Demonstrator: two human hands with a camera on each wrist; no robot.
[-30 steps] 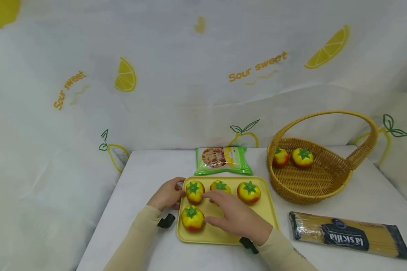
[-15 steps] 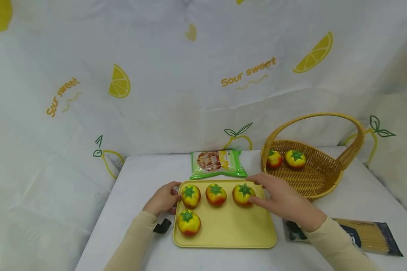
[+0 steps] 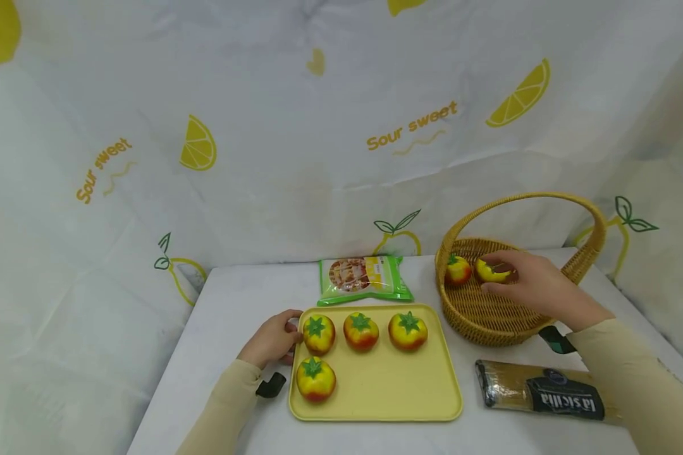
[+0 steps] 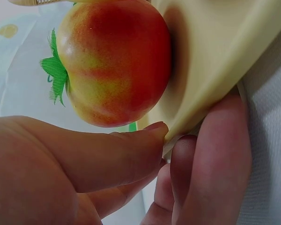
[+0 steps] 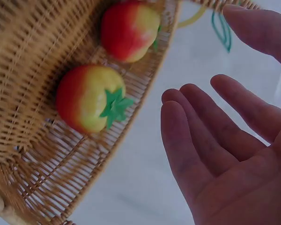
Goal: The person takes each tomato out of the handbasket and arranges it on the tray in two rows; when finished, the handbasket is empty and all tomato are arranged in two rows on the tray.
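A: State of the left hand [image 3: 273, 341]?

B: It pinches the left rim of the yellow tray [image 3: 398, 404], thumb on top and fingers beneath, at lower centre of the head view. The nearest tomato [image 4: 113, 65] sits just inside that rim.

A: Right hand [image 3: 537, 287]?

B: Fingers spread and relaxed, holding nothing, over the wicker basket [image 3: 489, 319] at right. It hovers beside the basket tomato [image 5: 91, 98]; contact cannot be determined.

A: Surroundings?

B: Four tomatoes on the tray, a spaghetti pack [image 3: 546, 395] at lower right.
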